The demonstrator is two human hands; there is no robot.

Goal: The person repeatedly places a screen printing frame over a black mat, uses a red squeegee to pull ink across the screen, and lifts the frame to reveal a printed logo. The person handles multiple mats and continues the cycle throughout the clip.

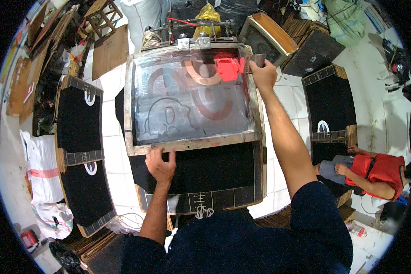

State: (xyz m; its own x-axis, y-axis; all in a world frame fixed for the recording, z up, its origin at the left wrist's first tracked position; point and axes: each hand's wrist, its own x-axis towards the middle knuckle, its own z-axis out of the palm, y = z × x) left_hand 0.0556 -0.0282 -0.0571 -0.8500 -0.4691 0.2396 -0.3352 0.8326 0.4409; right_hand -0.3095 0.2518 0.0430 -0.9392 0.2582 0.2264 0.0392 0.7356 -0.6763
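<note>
A screen-printing frame (196, 145) with a worn wooden border lies in front of me, its mesh marked with faint curved shapes and an outlined figure. Bright red ink (228, 67) is pooled in the mesh's far right corner. Beside that ink, at the frame's right edge, my right hand (264, 75) grips a squeegee (257, 60) by its dark handle; its blade is mostly hidden. My left hand (160, 165) is at the near left edge of the frame, thumb and fingers apart, fingertips at the wood. Black fabric (196, 169) on a board shows below the frame.
Boards with black fabric stand to the left (80, 121) and right (331, 100). Metal hinge clamps (205, 43) hold the frame's far side. At the right, a person in a red top (381, 176) sits by the boards. A wood-edged screen (269, 39) leans beyond my right hand.
</note>
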